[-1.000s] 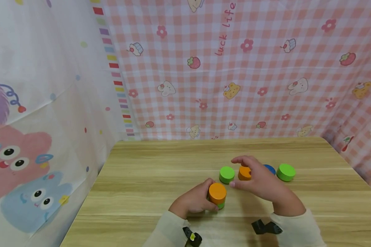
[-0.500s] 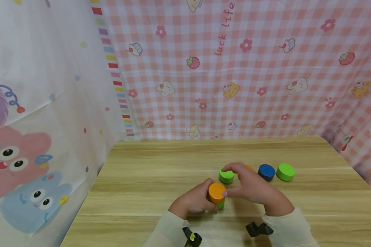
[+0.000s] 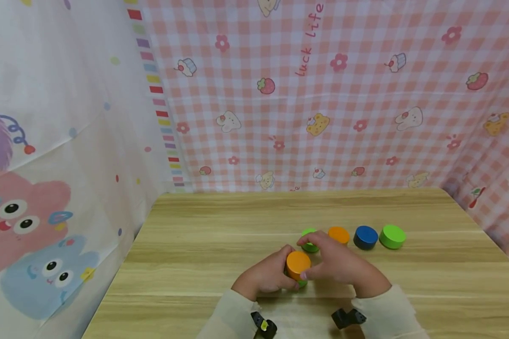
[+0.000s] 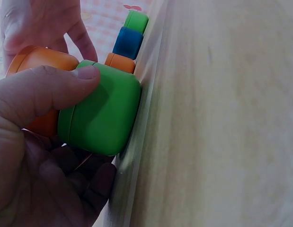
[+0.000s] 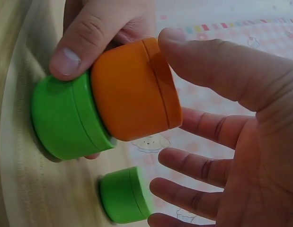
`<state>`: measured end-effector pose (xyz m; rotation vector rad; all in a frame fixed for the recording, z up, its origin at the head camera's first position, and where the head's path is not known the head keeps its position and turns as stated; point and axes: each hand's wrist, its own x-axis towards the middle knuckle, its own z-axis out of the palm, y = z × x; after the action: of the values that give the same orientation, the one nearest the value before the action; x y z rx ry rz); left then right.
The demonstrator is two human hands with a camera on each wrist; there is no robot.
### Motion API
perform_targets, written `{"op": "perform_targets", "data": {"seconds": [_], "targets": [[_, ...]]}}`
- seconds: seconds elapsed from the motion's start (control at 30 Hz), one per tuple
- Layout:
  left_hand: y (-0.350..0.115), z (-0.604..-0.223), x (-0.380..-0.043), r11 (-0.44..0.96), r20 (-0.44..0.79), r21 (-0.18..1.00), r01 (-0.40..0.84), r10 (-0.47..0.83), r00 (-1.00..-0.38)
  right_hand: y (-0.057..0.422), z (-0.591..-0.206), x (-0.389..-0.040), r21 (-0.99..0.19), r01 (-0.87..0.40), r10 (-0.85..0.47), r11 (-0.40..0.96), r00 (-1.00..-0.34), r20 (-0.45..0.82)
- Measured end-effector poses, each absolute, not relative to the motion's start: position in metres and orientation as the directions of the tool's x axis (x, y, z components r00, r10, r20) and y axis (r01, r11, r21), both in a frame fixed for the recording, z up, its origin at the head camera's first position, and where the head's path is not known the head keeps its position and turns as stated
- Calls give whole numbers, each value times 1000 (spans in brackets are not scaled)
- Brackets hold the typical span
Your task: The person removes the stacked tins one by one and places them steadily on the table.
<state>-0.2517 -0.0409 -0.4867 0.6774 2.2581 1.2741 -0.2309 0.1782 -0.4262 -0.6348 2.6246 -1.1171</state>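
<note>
In the head view my left hand (image 3: 267, 273) grips a small round green jar (image 4: 106, 109) standing on the table, its thumb tip pressed on the side. On top of it sits an orange jar (image 3: 298, 264), a little off-centre in the right wrist view, where a lid seam shows. My right hand (image 3: 337, 263) comes in from the right with fingers spread and fairly straight. Its thumb tip is right at the orange jar's lid edge, and the index fingertip shows just behind that lid. The left fingers behind the jars are partly hidden.
Behind the stack stands another green jar (image 3: 308, 247), partly covered by the right hand. To its right are an orange jar (image 3: 338, 234), a blue jar (image 3: 365, 238) and a green jar (image 3: 392, 236) in a row. A checked cloth (image 3: 246, 155) hangs behind the wooden table (image 3: 195, 245).
My right hand has moved left and toward me, from over the row to the stacked orange jar, uncovering the blue and orange jars. The left hand has stayed in place.
</note>
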Motion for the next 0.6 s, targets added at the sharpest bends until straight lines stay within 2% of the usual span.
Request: {"op": "perform_targets", "data": {"seconds": [0.6], "targets": [[-42,-486,-251,461,-134,861,216,614,-777,172,-432,-232,-703,-331,-498,630,-867,-38]]}}
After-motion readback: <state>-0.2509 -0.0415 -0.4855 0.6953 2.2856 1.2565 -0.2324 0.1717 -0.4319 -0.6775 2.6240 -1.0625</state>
